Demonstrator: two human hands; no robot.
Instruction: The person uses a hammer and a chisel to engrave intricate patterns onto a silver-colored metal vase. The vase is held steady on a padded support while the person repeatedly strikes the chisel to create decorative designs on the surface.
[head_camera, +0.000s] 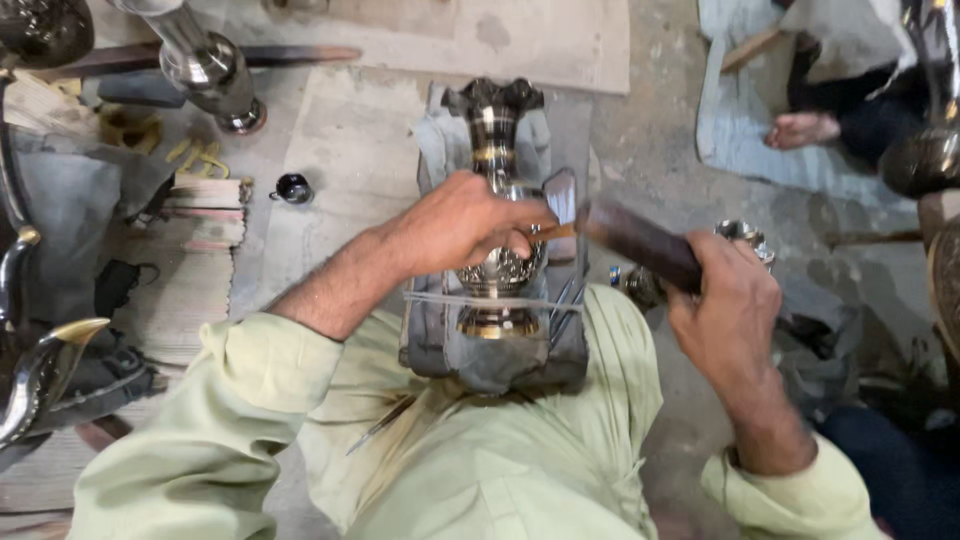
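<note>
A dark engraved metal vase (497, 205) with brass bands lies on a grey padded block (432, 330) across my lap. A string runs over the vase's base. My left hand (462, 222) is closed over the vase's belly and pinches a thin chisel (558, 231) against it. My right hand (727, 300) grips a dark wooden mallet (640, 243), whose head is at the chisel's end. Several thin metal tools (565, 300) lie beside the vase's foot.
Another person's bare foot (803, 128) rests on a mat at the upper right. Shiny metal vessels (205, 60) stand at the upper left and along both sides. A stack of paper (195, 250) lies to the left. A small dark cup (293, 188) sits on the floor.
</note>
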